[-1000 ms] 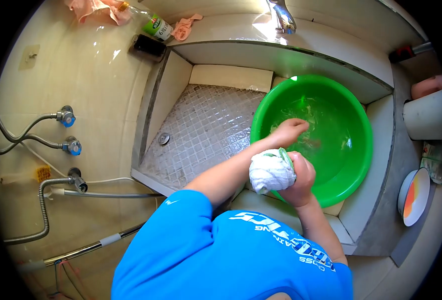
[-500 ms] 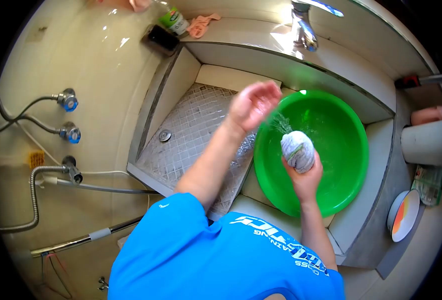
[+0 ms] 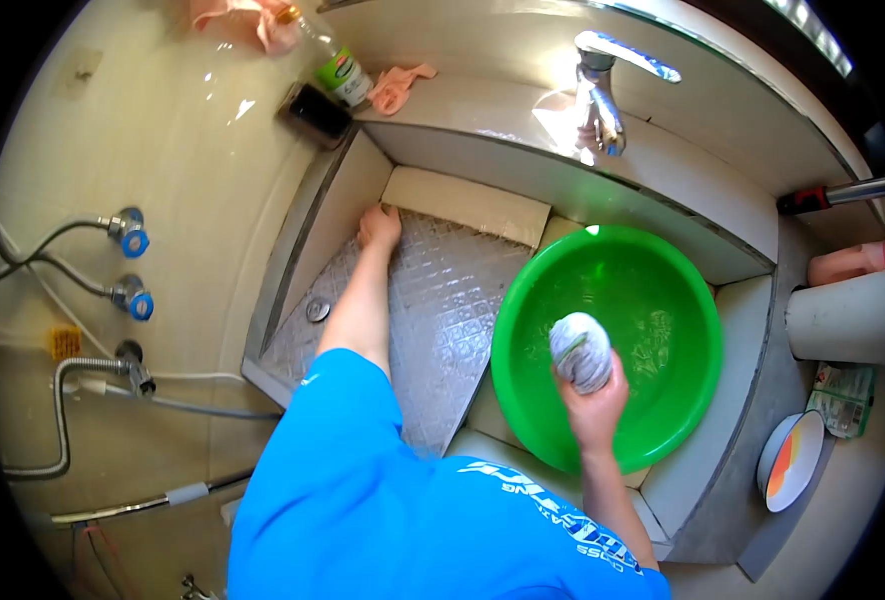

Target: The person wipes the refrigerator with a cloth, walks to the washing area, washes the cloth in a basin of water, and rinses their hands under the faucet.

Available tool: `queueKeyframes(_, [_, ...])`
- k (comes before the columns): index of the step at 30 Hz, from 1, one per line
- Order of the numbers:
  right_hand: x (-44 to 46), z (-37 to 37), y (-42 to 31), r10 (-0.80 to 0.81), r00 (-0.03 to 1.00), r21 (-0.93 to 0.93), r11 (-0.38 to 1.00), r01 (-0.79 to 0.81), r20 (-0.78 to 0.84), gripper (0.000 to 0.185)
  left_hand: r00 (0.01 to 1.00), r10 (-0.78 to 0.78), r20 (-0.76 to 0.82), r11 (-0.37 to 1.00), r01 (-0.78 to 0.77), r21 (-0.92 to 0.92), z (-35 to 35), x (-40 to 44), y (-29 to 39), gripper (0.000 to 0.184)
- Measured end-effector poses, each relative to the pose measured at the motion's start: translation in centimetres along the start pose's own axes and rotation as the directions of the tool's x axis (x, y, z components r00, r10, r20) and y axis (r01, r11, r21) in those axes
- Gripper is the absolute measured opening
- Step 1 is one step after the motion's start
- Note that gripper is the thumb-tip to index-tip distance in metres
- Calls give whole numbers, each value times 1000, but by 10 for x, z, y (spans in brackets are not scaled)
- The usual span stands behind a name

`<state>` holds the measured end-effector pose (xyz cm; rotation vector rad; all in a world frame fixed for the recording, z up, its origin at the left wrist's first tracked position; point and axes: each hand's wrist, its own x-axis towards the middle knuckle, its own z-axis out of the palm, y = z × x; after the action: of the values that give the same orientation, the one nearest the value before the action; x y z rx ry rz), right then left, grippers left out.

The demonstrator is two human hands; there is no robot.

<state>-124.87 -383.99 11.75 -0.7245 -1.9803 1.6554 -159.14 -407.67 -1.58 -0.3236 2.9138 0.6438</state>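
My right hand [image 3: 595, 408] is wrapped around a bunched light-grey cloth [image 3: 581, 353] with a thin greenish stripe. It holds this cloth over a large green basin [image 3: 508, 375] with some water in the bottom. Far to the left, my left hand [image 3: 379, 230] is at the back left corner of the wet, diamond-patterned sink floor [image 3: 443, 300], beside the pale strip [image 3: 463, 206] along the back. Its fingers look curled in, and what they hold, if anything, is hidden.
A chrome faucet [image 3: 599, 105] stands on the back ledge. A green-labelled bottle [image 3: 341, 68], a dark container [image 3: 315, 113] and a pink cloth [image 3: 395, 90] are at the back left corner. Along the right ledge are a white container [image 3: 838, 318] and a bowl [image 3: 795, 462].
My left hand has moved left, from beside the basin's rim to the sink's back corner, and its fingers have curled. Water splashing near the cloth is gone; my right hand still grips it.
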Motion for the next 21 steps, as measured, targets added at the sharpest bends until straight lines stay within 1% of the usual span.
queueKeyframes(2, [-1, -1, 2, 13, 1000, -36, 999, -13, 6, 36, 993, -13, 121, 982, -11, 190, 4, -27, 42, 49])
queueKeyframes(3, [-2, -1, 4, 26, 1000, -38, 999, -25, 18, 36, 990, 101, 102, 969, -121, 217, 22, -32, 50, 50])
queueKeyframes(4, [-2, 0, 5, 37, 999, -40, 999, -36, 30, 35, 977, 170, 130, 960, -194, 203, 29, -40, 64, 52])
queueKeyframes(5, [-2, 0, 5, 42, 999, -41, 998, -41, 28, 35, 969, 162, 185, 951, -204, 234, 35, -48, 78, 53])
queueKeyframes(6, [-2, 1, 5, 44, 999, -44, 998, -43, 32, 36, 971, 163, 173, 943, -205, 261, 46, -56, 89, 53])
queueKeyframes(7, [-2, 0, 4, 46, 998, -47, 998, -44, 36, 36, 960, 160, 232, 945, -217, 246, 44, -74, 106, 53])
queueKeyframes(8, [-2, 0, 2, 48, 998, -47, 998, -46, 36, 36, 954, 179, 239, 957, -226, 183, 57, -84, 112, 55])
queueKeyframes(9, [-1, 0, 0, 45, 998, -62, 997, -43, 36, 35, 924, 250, 289, 942, -301, 148, 69, -93, 114, 58])
queueKeyframes(10, [-1, 0, -1, 43, 998, -77, 996, -40, 34, 35, 895, 265, 358, 947, -312, 78, 53, -121, 131, 61])
queueKeyframes(11, [-1, 0, -1, 46, 999, -76, 996, -43, 29, 35, 840, 388, 378, 921, -371, -121, 72, -119, 127, 59])
queueKeyframes(12, [-1, 0, 0, 36, 999, -85, 996, -34, 23, 35, 777, 507, 373, 857, -407, -317, 88, -117, 120, 58])
queueKeyframes(14, [-2, -1, 2, 37, 999, -96, 995, -35, 14, 34, 719, 644, 262, 707, -428, -564, 52, -129, 131, 59])
queueKeyframes(15, [-1, -2, 5, 14, 1000, -98, 995, -13, 7, 34, 760, 631, 154, 702, -474, -532, 56, -117, 125, 60])
queueKeyframes(16, [-1, -2, 5, -11, 1000, -99, 995, 11, 1, 34, 759, 632, 157, 702, -476, -530, 45, -113, 124, 60])
queueKeyframes(18, [0, -3, 1, -9, 1000, -79, 997, 9, -3, 34, 747, 662, 67, 676, -556, -483, 18, -110, 128, 61])
queueKeyframes(19, [0, -3, -1, -10, 1000, -63, 998, 10, -4, 35, 710, 702, 59, 617, -564, -549, -1, -122, 134, 58])
queueKeyframes(20, [-1, -3, -4, -12, 1000, -56, 998, 12, -4, 35, 708, 704, 57, 616, -569, -544, -17, -137, 140, 58])
queueKeyframes(21, [-2, -3, -7, -25, 1000, -59, 998, 25, -10, 36, 693, 711, 121, 581, -482, -656, -31, -154, 147, 56])
